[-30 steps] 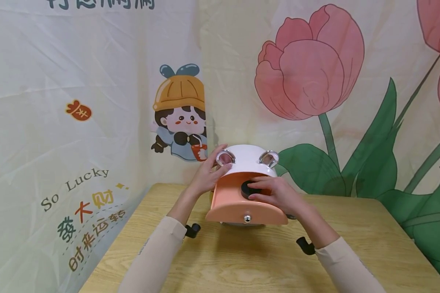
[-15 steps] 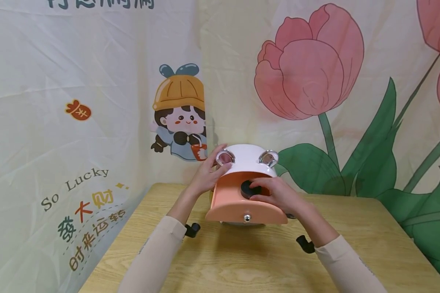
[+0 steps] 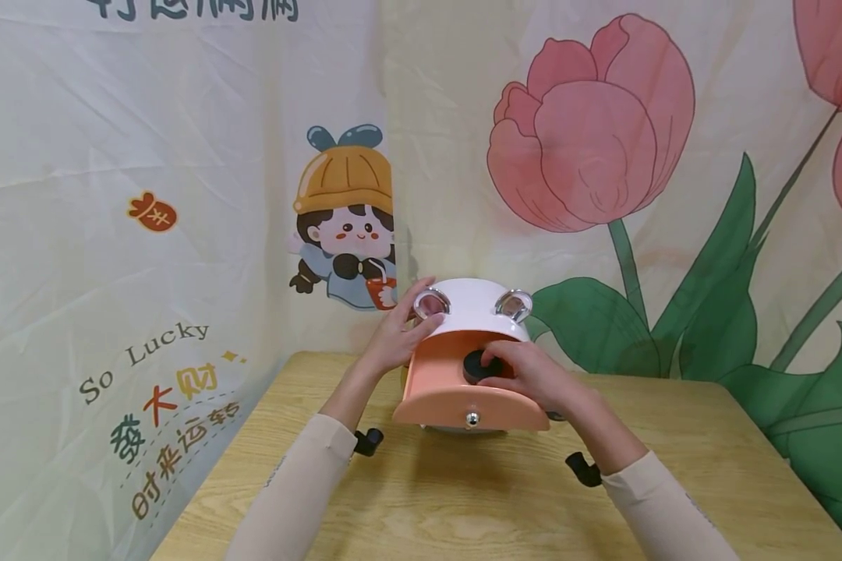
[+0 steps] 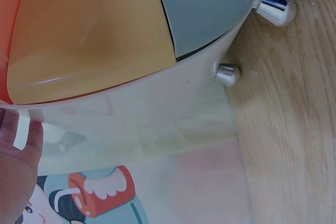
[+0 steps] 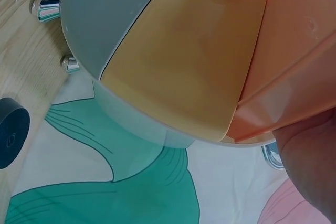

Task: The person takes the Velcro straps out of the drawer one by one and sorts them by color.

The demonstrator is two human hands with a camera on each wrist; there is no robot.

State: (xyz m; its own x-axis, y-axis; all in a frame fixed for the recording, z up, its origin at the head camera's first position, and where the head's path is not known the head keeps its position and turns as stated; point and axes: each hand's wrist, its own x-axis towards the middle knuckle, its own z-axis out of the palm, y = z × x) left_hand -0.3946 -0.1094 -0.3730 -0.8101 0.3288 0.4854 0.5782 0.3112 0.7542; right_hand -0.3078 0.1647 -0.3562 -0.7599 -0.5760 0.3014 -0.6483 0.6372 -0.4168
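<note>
A white drawer box point(image 3: 473, 300) with chrome ear-like rings stands on the table, its top orange drawer point(image 3: 431, 370) pulled out. My left hand point(image 3: 396, 335) grips the box's upper left side by the ring, thumb in front. Inside the orange drawer sits a black round disc point(image 3: 473, 366); my right hand point(image 3: 536, 370) reaches in and pinches it between curled fingers and thumb, covering its right part. Below, a yellow drawer point(image 4: 94, 35) and a grey-blue drawer point(image 4: 210, 9) are pushed in. The right wrist view does not show the right fingertips.
Another dark disc point(image 5: 13, 132) lies on the wooden table point(image 3: 449, 499), right of the box. Short chrome feet point(image 4: 275, 8) hold the box up. A printed cloth point(image 3: 435, 156) hangs behind. Black wrist-camera mounts point(image 3: 585, 470) stick out by both wrists.
My right fingers have curled from nearly straight to closing on the black disc, which has shifted very slightly. The left hand, box and drawer look unmoved.
</note>
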